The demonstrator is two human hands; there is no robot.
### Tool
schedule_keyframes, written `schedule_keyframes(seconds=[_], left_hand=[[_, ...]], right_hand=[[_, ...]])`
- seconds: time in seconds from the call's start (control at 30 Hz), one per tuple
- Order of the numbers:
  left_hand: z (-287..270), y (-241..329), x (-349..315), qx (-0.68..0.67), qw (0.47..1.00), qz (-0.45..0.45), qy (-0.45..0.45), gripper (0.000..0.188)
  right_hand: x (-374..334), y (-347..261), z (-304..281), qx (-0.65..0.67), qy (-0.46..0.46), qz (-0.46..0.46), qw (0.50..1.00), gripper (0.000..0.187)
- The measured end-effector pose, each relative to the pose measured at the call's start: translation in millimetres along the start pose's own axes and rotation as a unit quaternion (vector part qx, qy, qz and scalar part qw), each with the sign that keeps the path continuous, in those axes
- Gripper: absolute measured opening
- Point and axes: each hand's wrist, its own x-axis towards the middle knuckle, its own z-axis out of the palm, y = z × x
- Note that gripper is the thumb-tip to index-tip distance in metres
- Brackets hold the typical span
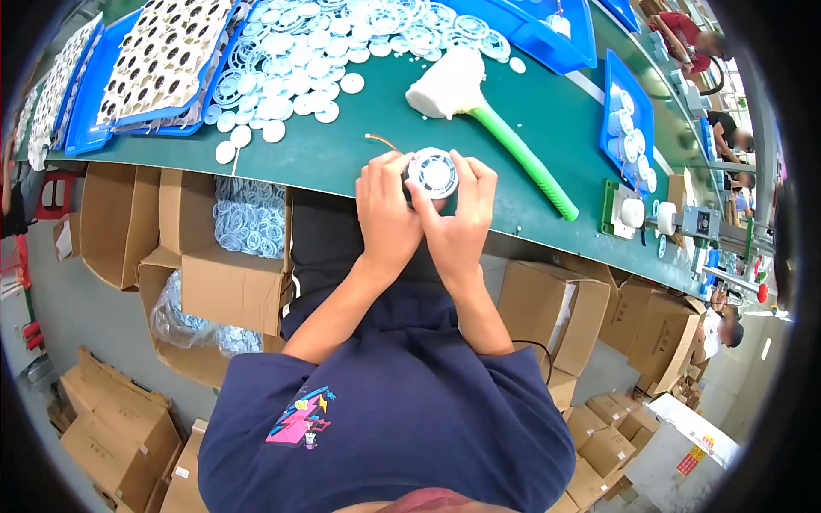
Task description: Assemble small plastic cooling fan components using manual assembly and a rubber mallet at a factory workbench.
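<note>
Near the table's front edge, my left hand (385, 201) and my right hand (463, 209) close round a small round white part (434, 173) with a slotted ring on its upper face. My right thumb lies along the near side of it, and fingers of both hands press its edges. A thin red-and-yellow wire (382, 140) sticks out beyond my left fingertips; its link to the part is hidden. Just beyond my hands lies a mallet (525, 157) with a green handle and a bulky white head.
Loose pale-blue discs and rings (321, 64) heap on the green table (333, 158). Blue trays with moulded inserts (162, 68) stand left. At right are a blue tray of white parts (629, 128) and a small press (667, 218). Cardboard boxes (231, 291) stand below. Other people sit farther right.
</note>
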Motion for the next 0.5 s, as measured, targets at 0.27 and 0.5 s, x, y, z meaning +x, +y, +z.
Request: schedule_keyframes(seconds=[0.27,0.5], left_hand=[[1.6,-0.7,-1.9,0.009,1.0,0.003,0.008,0.063],[4.1,0.1,-3.6,0.0,1.0,-0.003,0.007,0.059]], right_hand=[[5.6,-8.2,-3.6,-0.002,-0.013,0.016,1.0,0.056],[10.3,-19.1,-2.2,-0.031,-0.021,0.055,0.998,0.051]])
